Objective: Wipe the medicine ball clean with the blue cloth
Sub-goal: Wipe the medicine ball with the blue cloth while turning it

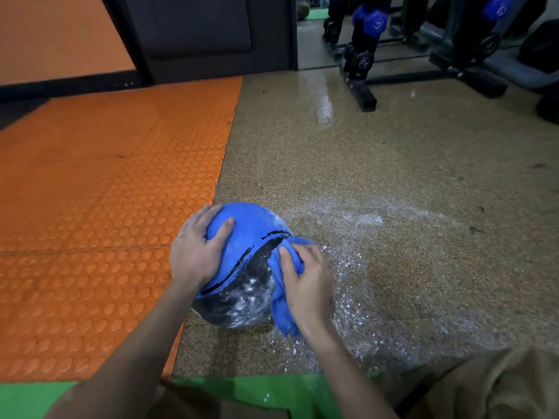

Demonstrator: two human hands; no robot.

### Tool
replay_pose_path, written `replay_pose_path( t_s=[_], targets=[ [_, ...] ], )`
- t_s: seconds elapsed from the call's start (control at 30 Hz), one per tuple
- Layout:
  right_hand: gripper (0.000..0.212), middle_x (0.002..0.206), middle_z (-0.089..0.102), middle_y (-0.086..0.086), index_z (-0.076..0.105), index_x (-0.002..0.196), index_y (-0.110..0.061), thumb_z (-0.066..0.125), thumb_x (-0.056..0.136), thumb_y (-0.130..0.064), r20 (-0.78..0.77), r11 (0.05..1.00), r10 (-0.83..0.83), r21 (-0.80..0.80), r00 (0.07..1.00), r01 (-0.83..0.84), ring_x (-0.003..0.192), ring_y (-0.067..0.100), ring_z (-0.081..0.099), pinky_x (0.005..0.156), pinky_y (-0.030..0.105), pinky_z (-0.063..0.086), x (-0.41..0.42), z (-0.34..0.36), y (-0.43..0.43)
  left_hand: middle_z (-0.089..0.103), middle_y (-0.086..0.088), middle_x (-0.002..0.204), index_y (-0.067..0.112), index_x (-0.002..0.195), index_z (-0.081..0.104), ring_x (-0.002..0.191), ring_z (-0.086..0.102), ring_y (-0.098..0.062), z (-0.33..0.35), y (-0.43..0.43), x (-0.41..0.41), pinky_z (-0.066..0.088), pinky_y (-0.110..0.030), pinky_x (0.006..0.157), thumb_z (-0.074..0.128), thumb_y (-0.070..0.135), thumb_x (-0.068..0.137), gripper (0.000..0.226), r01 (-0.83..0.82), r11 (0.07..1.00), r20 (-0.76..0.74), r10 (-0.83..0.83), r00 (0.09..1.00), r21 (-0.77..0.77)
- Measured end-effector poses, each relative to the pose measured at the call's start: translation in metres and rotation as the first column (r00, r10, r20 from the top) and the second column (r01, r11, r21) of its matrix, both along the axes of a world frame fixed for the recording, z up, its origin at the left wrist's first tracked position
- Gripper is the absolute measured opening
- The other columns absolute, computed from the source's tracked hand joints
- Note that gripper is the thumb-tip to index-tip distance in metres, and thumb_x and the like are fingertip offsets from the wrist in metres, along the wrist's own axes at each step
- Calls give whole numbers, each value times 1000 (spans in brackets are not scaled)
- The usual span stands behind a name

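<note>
A blue and black medicine ball (251, 237) sits on the speckled brown floor, at the edge of the orange mat. White powder dusts its black lower part. My left hand (196, 246) rests on the ball's left side, fingers spread over the blue surface. My right hand (305, 282) grips the bunched blue cloth (281, 309) and presses it against the ball's right side. The cloth hangs down below my palm.
White powder (357, 225) is scattered on the floor to the right of the ball. An orange studded mat (106, 207) lies to the left, a green mat (242, 391) close in front. A black dumbbell rack (363, 86) with blue dumbbells stands far right.
</note>
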State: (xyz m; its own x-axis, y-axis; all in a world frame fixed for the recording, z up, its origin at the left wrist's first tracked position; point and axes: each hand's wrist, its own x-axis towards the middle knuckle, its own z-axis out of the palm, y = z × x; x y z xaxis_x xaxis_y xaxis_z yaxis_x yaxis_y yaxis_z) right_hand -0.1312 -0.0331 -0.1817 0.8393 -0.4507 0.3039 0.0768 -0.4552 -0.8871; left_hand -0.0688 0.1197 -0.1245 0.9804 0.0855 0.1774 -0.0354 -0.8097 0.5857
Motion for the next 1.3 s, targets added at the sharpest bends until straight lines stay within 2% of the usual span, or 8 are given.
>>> replay_pose_path(
  t_s=[0.13, 0.2, 0.37, 0.57, 0.77, 0.97, 1.17, 1.3],
  targets=[
    [25, 69, 53, -6, 58, 75, -21, 47, 92, -36, -308, 961, -14, 260, 951, 98, 53, 10, 47, 44, 12, 37, 15, -2, -18, 42, 9, 146, 36, 134, 49, 138, 32, -17, -2, -7, -2, 24, -40, 113, 31, 66, 77, 66, -28, 999, 26, 28, 999, 19],
    [27, 72, 56, -1, 60, 77, -17, 47, 93, -35, -369, 987, -20, 140, 929, 77, 53, 10, 46, 42, 11, 33, 20, 7, -21, 42, 8, 146, 36, 133, 49, 138, 32, -17, -3, -13, -3, 24, -40, 113, 31, 66, 76, 67, -58, 998, 34, 56, 998, 38],
    [34, 90, 62, -5, 70, 97, -21, 46, 87, -42, 108, 946, 14, -324, 994, 22, 81, 15, 53, 64, 25, 44, 4, 18, 11, 42, 9, 146, 36, 133, 50, 138, 33, -17, -6, -15, -3, 24, -40, 113, 31, 66, 76, 67, -95, 995, 36, 93, 995, 37],
    [28, 76, 58, -4, 67, 95, -16, 46, 93, -35, -343, 994, -64, 57, 937, 88, 59, 10, 50, 46, 12, 31, 7, -3, -24, 41, 9, 147, 37, 134, 49, 138, 31, -17, -9, -12, -9, 23, -41, 114, 29, 68, 77, 68, -129, 992, 41, 128, 991, 16],
    [34, 89, 63, -6, 71, 95, -22, 45, 86, -43, 154, 921, 33, -389, 988, 30, 80, 14, 53, 66, 24, 43, -5, 16, 17, 42, 7, 146, 36, 133, 50, 137, 33, -18, -5, -16, -2, 25, -43, 112, 29, 67, 76, 68, -150, 989, 19, 150, 989, 17],
    [27, 75, 57, -3, 66, 89, -18, 46, 93, -36, -376, 991, -86, 61, 923, 117, 63, 17, 53, 47, 21, 31, 14, -11, -24, 42, 8, 146, 35, 133, 50, 137, 33, -19, -3, -20, -1, 25, -43, 112, 28, 67, 76, 69, -182, 983, 16, 181, 983, 15],
    [31, 89, 63, -4, 71, 95, -18, 47, 89, -38, 123, 963, 12, -270, 992, 22, 81, 12, 53, 68, 22, 41, -3, 9, 9, 43, 9, 145, 36, 132, 50, 136, 33, -20, -1, -17, 3, 26, -44, 111, 27, 67, 75, 69, -190, 982, -8, 190, 982, -2],
    [27, 85, 62, 0, 68, 93, -16, 49, 92, -36, -160, 998, -65, 15, 985, 68, 73, 21, 58, 59, 30, 45, 20, -8, -14, 41, 7, 147, 34, 133, 49, 137, 32, -19, -2, -14, 0, 24, -43, 112, 30, 66, 78, 66, -209, 977, -10, 208, 978, -38]
  ],
)
